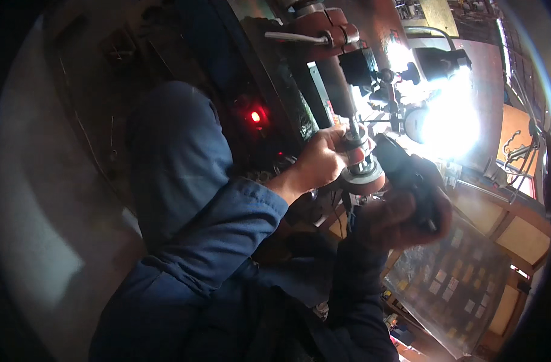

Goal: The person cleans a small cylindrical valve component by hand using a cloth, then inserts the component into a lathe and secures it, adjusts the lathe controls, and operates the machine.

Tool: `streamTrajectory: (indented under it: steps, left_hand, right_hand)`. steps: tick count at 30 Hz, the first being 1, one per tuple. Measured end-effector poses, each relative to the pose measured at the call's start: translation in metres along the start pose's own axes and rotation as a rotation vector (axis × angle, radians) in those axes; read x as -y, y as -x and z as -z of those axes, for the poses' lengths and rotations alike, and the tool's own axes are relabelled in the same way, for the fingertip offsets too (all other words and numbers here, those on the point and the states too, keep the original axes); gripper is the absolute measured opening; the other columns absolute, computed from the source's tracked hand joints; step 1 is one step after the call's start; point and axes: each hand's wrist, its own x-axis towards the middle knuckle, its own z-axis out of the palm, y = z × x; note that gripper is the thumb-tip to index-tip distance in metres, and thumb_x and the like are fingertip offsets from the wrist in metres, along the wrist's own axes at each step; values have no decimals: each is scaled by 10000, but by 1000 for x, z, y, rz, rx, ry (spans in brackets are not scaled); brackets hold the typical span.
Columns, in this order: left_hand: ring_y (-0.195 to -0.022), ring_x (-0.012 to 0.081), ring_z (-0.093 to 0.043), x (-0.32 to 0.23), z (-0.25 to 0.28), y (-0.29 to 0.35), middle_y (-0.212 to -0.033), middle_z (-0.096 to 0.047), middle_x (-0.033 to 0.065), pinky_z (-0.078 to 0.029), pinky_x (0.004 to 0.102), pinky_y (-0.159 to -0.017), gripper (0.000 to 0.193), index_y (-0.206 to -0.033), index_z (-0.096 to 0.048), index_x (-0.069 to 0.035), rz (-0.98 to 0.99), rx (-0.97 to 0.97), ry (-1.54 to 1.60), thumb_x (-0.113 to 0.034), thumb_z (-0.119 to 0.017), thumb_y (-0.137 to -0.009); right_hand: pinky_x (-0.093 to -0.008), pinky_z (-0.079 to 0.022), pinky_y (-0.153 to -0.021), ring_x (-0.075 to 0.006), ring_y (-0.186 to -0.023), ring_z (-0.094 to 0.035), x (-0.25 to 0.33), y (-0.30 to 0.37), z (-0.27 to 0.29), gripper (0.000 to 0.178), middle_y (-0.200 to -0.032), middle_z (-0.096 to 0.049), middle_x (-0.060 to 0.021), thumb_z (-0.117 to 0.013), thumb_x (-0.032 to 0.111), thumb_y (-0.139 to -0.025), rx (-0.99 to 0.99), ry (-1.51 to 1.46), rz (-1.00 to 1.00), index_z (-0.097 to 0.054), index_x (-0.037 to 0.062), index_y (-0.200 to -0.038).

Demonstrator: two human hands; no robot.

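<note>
My left hand (321, 159) is closed around a short metal cylindrical piece (356, 142) at the lower end of a machine's spindle (343, 90). Just under those fingers sits a round, stepped disc (363, 179) with a grey upper face and a brownish rim. To the right, my right hand (397, 222) is wrapped around a dark handheld tool (419, 184). The tool's rounded front end points up and left, close beside the cylindrical piece. Shadow and blur hide its exact kind, and whether it touches the piece I cannot tell.
A glaring work lamp (450, 120) lights the machine's right side. Above are a reddish clamp (333, 30) with a lever (293, 38) and a black bracket (358, 66). A red light (255, 116) glows at left. Plastic sheeting (450, 286) covers shelving at lower right.
</note>
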Motion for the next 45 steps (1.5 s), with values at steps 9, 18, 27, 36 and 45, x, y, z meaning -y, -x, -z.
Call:
streamTrajectory:
  steps: [9,18,27,36,45]
  left_hand:
    - [-971,114,-633,-5,-2,4,-1071,-708,44,-499,285,-920,244,-1166,-662,-6,32,0,-2,31,-671,-925]
    - [-1072,145,-640,-11,0,2,-1183,-676,65,-481,307,-994,324,-1285,-590,9,-30,70,1,20,-616,-963]
    - [-748,37,-541,-18,-1,2,-1106,-685,57,-428,188,-619,251,-1277,-612,-71,64,-20,47,-140,-530,-1049]
    - [-589,-1,-454,-29,-18,2,-793,-627,-54,-345,186,-496,93,-942,-684,-100,117,-306,-383,-187,-713,-959]
    - [-701,28,-528,-31,-20,5,-882,-631,-25,-456,209,-610,200,-864,-628,-121,-24,-283,-443,-271,-703,-973]
  right_hand:
    - [-367,-580,-790,-300,-928,-723,-23,13,17,461,-1103,-685,-213,-709,81,-907,73,-10,25,-494,20,-1310]
    - [-338,-505,-566,-221,-705,-612,24,3,79,447,-795,-618,-135,-429,414,-1007,-551,225,-49,-470,-7,-1153]
    - [-334,-496,-558,-185,-685,-563,-44,157,276,330,-874,-579,-100,-486,322,-994,-502,-176,-786,-536,17,-1112]
    - [-316,-475,-998,-212,-1153,-605,-92,312,311,428,-1354,-594,-168,-463,73,-1051,-49,80,-1019,-476,10,-1475]
    - [-323,-555,-840,-188,-979,-683,-147,304,283,285,-1106,-707,-97,-551,186,-1011,-234,-40,-1088,-685,-14,-1164]
